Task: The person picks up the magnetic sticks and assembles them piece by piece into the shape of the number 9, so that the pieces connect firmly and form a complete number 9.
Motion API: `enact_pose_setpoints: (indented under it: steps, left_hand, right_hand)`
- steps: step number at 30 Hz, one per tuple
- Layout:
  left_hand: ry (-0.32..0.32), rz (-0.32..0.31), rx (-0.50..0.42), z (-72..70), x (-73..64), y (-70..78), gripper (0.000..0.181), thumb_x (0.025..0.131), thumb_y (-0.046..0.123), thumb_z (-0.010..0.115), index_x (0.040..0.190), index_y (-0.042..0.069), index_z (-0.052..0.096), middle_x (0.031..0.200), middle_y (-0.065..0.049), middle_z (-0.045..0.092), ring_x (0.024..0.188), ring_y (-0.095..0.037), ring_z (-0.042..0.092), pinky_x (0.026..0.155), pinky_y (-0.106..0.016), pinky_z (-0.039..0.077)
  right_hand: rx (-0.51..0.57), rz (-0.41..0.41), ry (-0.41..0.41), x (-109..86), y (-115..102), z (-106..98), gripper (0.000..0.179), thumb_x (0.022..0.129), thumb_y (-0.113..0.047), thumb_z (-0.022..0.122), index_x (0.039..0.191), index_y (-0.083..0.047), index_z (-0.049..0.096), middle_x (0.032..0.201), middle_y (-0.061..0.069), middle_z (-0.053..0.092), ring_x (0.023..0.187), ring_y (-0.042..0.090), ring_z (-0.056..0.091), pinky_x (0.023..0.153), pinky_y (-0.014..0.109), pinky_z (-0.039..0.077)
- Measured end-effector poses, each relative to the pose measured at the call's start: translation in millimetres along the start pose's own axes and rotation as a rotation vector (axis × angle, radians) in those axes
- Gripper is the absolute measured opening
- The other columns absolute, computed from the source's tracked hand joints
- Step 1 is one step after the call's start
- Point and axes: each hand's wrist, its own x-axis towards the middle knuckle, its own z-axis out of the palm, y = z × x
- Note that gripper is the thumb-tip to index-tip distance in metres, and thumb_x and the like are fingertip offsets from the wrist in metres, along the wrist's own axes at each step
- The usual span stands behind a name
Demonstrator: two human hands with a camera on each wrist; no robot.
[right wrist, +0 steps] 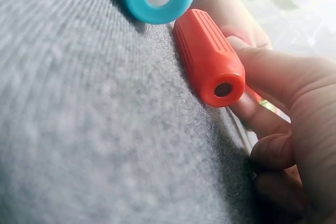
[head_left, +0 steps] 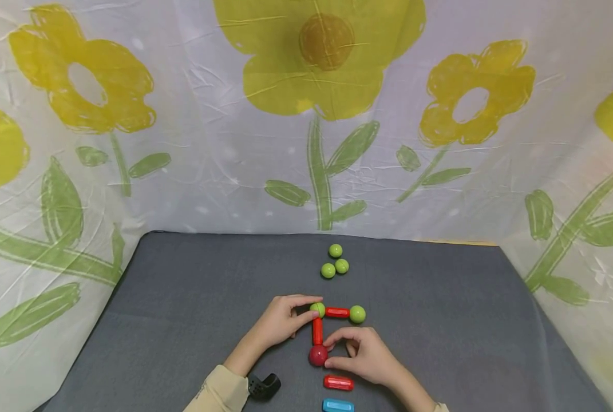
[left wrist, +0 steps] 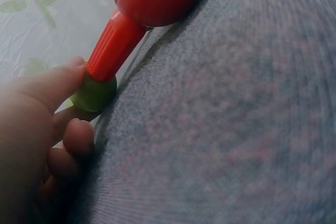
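Observation:
On the dark cloth, two red rods meet at a green ball (head_left: 317,309) and form an L. One red rod (head_left: 337,312) runs right to another green ball (head_left: 358,314); the other rod (head_left: 317,331) comes toward me and ends at a larger red ball (head_left: 318,355). My left hand (head_left: 280,320) pinches the corner green ball between thumb and fingers, also visible in the left wrist view (left wrist: 97,94). With thumb and index finger, my right hand (head_left: 364,354) grips the red ball from its right side. A loose red rod (head_left: 339,383) lies just below that hand.
Three loose green balls (head_left: 335,266) sit together toward the back of the table. A blue rod (head_left: 338,405) lies at the near edge of view, with a pale disc in its end. A black band (head_left: 264,387) is at my left wrist. A flower-printed sheet (head_left: 224,171) hangs behind the table.

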Motion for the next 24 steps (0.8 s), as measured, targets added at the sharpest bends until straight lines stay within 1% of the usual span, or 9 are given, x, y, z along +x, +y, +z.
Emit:
enact_pose_setpoints:
  steps: [2,4,6,9,10,15,19,21,24]
  left_hand:
    - [0.000,0.002,0.003,0.0,0.1,0.0,0.036,0.102,0.033,0.074,0.136,0.020,0.075,0.082,0.007,0.069,0.037,-0.005,0.049,0.041,-0.027,0.045]
    - [0.000,0.002,0.003,0.3,0.1,-0.5,0.036,0.102,0.033,0.074,0.136,0.021,0.075,0.082,0.007,0.069,0.038,-0.006,0.050,0.041,-0.028,0.046]
    - [0.000,-0.002,0.001,0.4,-0.1,-0.9,0.035,0.102,0.032,0.073,0.136,0.021,0.075,0.086,0.006,0.071,0.038,-0.007,0.050,0.041,-0.028,0.046]
    - [0.002,-0.010,-0.002,0.7,-0.8,-1.5,0.034,0.103,0.030,0.073,0.136,0.022,0.075,0.100,0.006,0.074,0.038,-0.008,0.051,0.041,-0.028,0.046]
    - [0.003,-0.011,0.000,0.8,-0.8,-1.6,0.034,0.103,0.030,0.073,0.136,0.022,0.075,0.099,0.005,0.074,0.038,-0.009,0.051,0.041,-0.028,0.046]
    - [0.010,-0.010,0.009,1.4,-0.3,-2.0,0.035,0.102,0.032,0.074,0.136,0.022,0.075,0.092,0.004,0.072,0.038,-0.009,0.052,0.041,-0.028,0.046]
    - [0.013,-0.011,0.009,1.8,-0.7,-1.9,0.036,0.102,0.032,0.075,0.136,0.023,0.075,0.096,0.006,0.073,0.038,-0.010,0.053,0.042,-0.028,0.047]
    - [0.012,-0.014,0.006,2.1,-0.7,-2.1,0.036,0.101,0.032,0.075,0.136,0.023,0.075,0.093,0.006,0.072,0.038,-0.010,0.053,0.042,-0.029,0.048]
    - [0.007,-0.014,0.002,1.9,-0.4,-2.8,0.036,0.102,0.032,0.075,0.137,0.023,0.075,0.082,0.006,0.067,0.038,-0.010,0.052,0.042,-0.029,0.047]
  right_hand:
    - [-0.007,0.002,0.003,0.1,0.0,0.2,0.024,0.086,-0.030,0.091,0.107,-0.024,0.080,0.057,-0.006,0.051,0.045,-0.005,0.030,0.041,0.018,0.029]
    - [-0.010,0.007,0.003,0.0,0.0,0.1,0.025,0.086,-0.031,0.091,0.107,-0.025,0.080,0.057,-0.006,0.051,0.044,-0.005,0.031,0.041,0.018,0.029]
    - [-0.007,0.014,0.003,-0.2,-0.4,-0.3,0.025,0.086,-0.031,0.091,0.107,-0.025,0.080,0.056,-0.007,0.050,0.044,-0.005,0.031,0.042,0.017,0.030]
    - [0.005,0.007,0.007,-0.7,-1.7,-2.4,0.025,0.086,-0.030,0.091,0.108,-0.022,0.080,0.055,-0.005,0.050,0.044,-0.005,0.031,0.042,0.017,0.030]
    - [0.008,-0.002,0.013,-0.8,-2.9,-3.8,0.025,0.086,-0.029,0.090,0.108,-0.021,0.080,0.055,-0.004,0.051,0.044,-0.006,0.031,0.041,0.017,0.030]
    - [-0.030,-0.073,0.085,-3.9,-13.2,-16.6,0.025,0.087,-0.024,0.090,0.107,-0.015,0.080,0.054,0.001,0.050,0.046,-0.006,0.030,0.041,0.017,0.030]
    - [-0.061,-0.080,0.126,-11.3,-24.6,-28.8,0.027,0.087,-0.024,0.090,0.108,-0.012,0.079,0.058,0.002,0.052,0.048,-0.005,0.032,0.042,0.018,0.032]
    - [-0.069,-0.056,0.113,-16.5,-28.3,-32.5,0.027,0.088,-0.024,0.089,0.109,-0.012,0.079,0.061,0.002,0.054,0.049,-0.005,0.032,0.044,0.017,0.032]
    - [-0.061,-0.019,0.065,-25.4,-27.6,-32.7,0.027,0.089,-0.026,0.088,0.111,-0.013,0.080,0.065,0.002,0.056,0.049,-0.005,0.033,0.044,0.018,0.033]
